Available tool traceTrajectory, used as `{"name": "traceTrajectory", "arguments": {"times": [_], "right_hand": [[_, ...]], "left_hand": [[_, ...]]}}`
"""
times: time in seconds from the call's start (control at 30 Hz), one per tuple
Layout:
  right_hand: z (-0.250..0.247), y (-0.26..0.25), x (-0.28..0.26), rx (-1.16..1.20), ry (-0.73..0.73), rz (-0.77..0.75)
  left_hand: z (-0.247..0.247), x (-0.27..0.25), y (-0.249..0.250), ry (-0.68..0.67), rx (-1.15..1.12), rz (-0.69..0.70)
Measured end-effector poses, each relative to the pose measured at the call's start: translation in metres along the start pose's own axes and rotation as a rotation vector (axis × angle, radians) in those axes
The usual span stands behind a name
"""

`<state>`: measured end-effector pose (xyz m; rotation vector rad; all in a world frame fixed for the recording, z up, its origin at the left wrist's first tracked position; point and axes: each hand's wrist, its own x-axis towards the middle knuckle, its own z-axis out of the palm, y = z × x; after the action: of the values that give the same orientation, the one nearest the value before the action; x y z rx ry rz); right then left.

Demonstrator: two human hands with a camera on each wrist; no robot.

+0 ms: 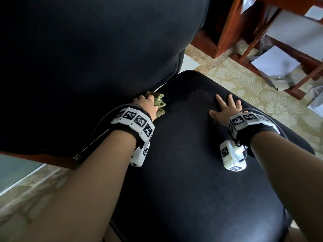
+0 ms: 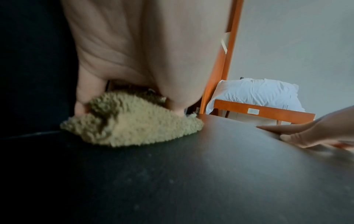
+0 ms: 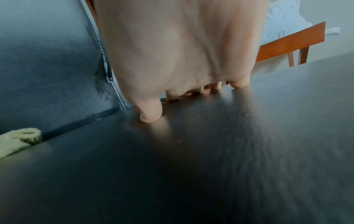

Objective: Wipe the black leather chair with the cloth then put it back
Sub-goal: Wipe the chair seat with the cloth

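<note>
The black leather chair fills the head view, with its seat (image 1: 188,154) in the middle and its backrest (image 1: 87,58) at the upper left. My left hand (image 1: 146,104) grips a bunched olive-green cloth (image 1: 159,103) and presses it onto the seat at the crease under the backrest. In the left wrist view the fuzzy cloth (image 2: 132,122) lies under the curled fingers (image 2: 86,97) on the seat (image 2: 172,181). My right hand (image 1: 225,109) lies flat on the seat's right side, fingers spread. The right wrist view shows its fingertips (image 3: 150,116) touching the leather and the cloth (image 3: 19,141) at the far left.
Reddish wooden furniture (image 1: 248,27) with pale sheets of paper (image 1: 274,63) stands at the upper right on a patterned beige floor (image 1: 244,84). A white pillow (image 2: 256,94) on a wooden frame shows beyond the seat in the left wrist view.
</note>
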<state>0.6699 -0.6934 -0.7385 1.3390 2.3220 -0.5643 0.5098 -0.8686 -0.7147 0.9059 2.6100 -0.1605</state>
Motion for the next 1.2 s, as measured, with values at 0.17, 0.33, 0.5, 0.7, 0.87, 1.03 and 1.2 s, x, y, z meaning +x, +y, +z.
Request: {"name": "traceTrajectory", "arguments": {"times": [0.17,0.33,0.5,0.7,0.87,1.03,1.2], "right_hand": [[0.002,0.001,0.002,-0.009,-0.001,0.0],[0.002,0.002,0.002,-0.011,0.012,0.003],[0.008,0.004,0.005,0.01,0.028,-0.005],[0.006,0.003,0.007,0.033,0.005,-0.004],[0.005,0.002,0.005,0.047,0.011,0.001],[0.004,0.002,0.004,0.028,0.018,-0.004],[0.002,0.001,0.003,0.024,0.025,-0.008]], "left_hand": [[-0.011,0.022,0.017,-0.042,0.054,-0.003],[-0.022,0.057,0.059,-0.018,-0.022,0.134],[-0.028,0.082,0.105,0.042,-0.115,0.272],[-0.021,0.095,0.11,0.052,-0.112,0.193],[-0.025,0.081,0.096,0.062,-0.054,0.079],[-0.013,0.058,0.068,0.109,0.019,0.079],[-0.008,0.035,0.045,0.084,0.008,0.029]]}}
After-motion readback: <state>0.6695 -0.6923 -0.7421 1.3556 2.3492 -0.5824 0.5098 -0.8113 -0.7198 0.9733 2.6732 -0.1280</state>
